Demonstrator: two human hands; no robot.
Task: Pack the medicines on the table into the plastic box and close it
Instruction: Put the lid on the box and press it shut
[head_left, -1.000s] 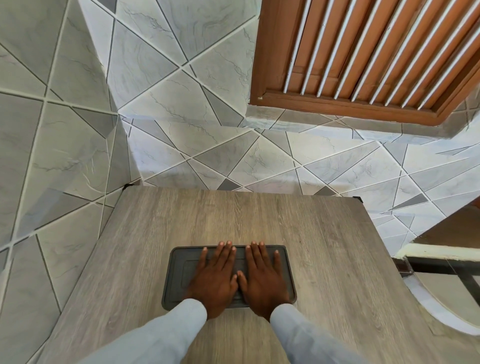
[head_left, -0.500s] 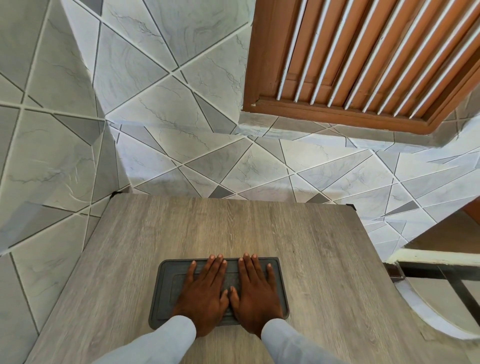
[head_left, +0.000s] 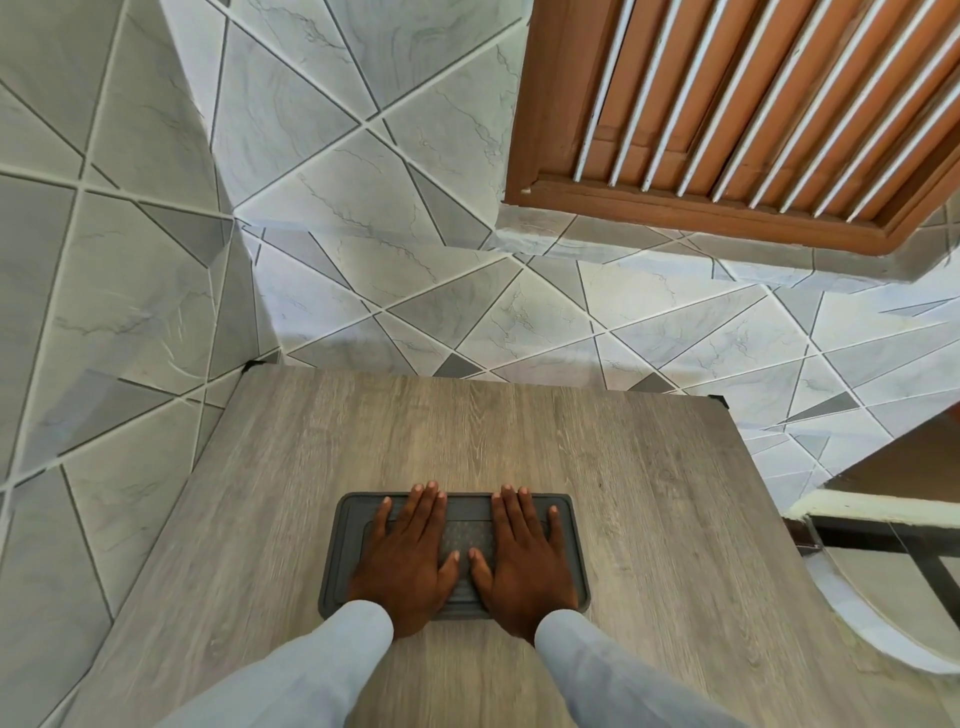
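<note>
A dark grey plastic box (head_left: 569, 540) with its lid on lies near the front middle of the wooden table (head_left: 519, 426). My left hand (head_left: 402, 558) rests flat, palm down, on the left half of the lid. On the right half lies my right hand (head_left: 524, 556), also flat with the fingers spread. A strip of textured lid shows between the two hands. No medicines are visible on the table; the box's inside is hidden.
The table stands in a corner of grey tiled walls (head_left: 363, 260) at the back and left. A brown louvred window (head_left: 753, 104) is above right. A glass-topped surface (head_left: 883, 587) with a dark frame sits past the table's right edge.
My hands have slid apart on the lid, left one leftward and right one rightward, leaving a gap between them. The view has shifted a little.
</note>
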